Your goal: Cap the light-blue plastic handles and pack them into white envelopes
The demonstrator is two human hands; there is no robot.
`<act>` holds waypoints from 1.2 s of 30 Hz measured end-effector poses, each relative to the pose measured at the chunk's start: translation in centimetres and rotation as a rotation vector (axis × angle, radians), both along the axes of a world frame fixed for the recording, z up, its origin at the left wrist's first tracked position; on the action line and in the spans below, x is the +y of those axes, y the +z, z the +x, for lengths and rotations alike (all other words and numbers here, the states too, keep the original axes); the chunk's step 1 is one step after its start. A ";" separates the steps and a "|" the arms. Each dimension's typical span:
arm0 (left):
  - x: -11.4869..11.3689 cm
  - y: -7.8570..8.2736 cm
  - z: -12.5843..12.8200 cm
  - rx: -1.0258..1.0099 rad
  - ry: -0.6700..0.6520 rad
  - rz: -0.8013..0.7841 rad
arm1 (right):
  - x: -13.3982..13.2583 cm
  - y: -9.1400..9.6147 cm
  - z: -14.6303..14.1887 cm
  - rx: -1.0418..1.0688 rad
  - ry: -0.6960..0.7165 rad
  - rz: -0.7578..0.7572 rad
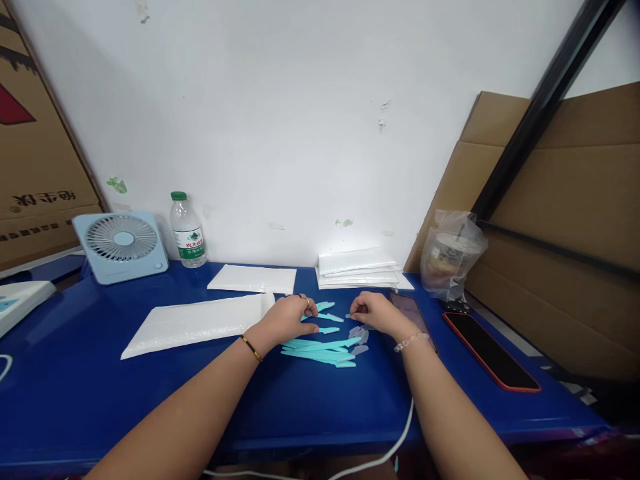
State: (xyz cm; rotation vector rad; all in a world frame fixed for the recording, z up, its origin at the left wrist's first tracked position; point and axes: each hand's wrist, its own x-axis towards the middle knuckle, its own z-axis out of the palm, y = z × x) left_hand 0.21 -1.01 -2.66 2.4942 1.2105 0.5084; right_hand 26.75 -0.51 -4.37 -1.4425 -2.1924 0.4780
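My left hand [293, 318] is over several turquoise eyebrow razors on the blue table, its thumb apart from its curled fingers. One razor [329, 330] shows just beyond the thumb tip, and other blades stick out past the fingers; their handles are partly hidden by the hand. Closer to me lies a loose pile of the same razors [320, 347]. My right hand [373, 311] is closed in a pinch on a small clear plastic cap [349, 316]. Several more clear caps [360, 349] lie just below that hand, to the right of the blades.
White padded envelopes [200, 323] lie left of my hands, with a stack [357, 270] by the wall. A fan [123, 247] and water bottle [189, 230] stand back left. Phones [493, 350] and a bagged drink [450, 257] are right. A white cable [400, 440] crosses the front edge.
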 end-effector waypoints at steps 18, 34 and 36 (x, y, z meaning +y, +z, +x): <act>0.2 0.1 0.6 0.169 0.064 0.225 | -1.3 1.7 -1.8 0.179 0.117 -0.100; -0.5 0.3 0.9 -0.064 0.033 0.158 | -1.1 1.8 -1.6 0.125 -0.003 0.019; -1.1 0.7 0.7 -0.034 -0.073 0.054 | -1.1 2.1 -0.1 0.075 -0.023 -0.023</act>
